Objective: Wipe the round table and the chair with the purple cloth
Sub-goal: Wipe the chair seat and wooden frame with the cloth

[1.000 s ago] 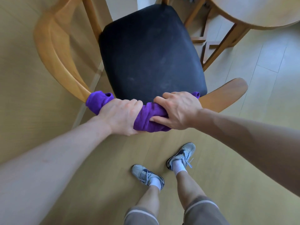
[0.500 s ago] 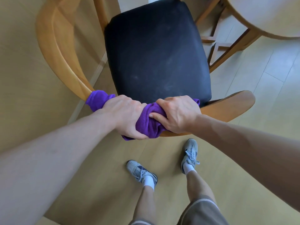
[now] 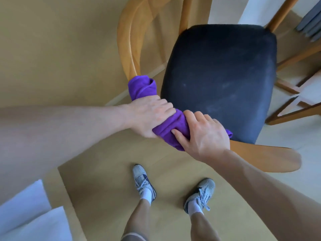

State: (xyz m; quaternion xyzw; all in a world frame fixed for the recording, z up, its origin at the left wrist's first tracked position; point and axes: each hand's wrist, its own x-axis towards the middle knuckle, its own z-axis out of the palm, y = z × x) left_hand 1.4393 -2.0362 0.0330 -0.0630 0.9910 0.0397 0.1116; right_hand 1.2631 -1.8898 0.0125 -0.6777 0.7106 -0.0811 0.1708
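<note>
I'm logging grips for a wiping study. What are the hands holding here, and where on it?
Both grip the purple cloth wrapped around the wooden chair's curved back rail: left hand mid-cloth, right hand beside it.

The purple cloth (image 3: 142, 87) is lying bunched and wrapped around the curved wooden backrest of the chair (image 3: 220, 80), just beside its dark padded seat. The chair's pale wooden arms are curving away on both sides.

My left hand (image 3: 149, 117) and right hand (image 3: 206, 134) cover the curved wooden chair backrest (image 3: 264, 157) beneath the crumpled purple cloth (image 3: 142, 87); my fingertips there are unseen.
</note>
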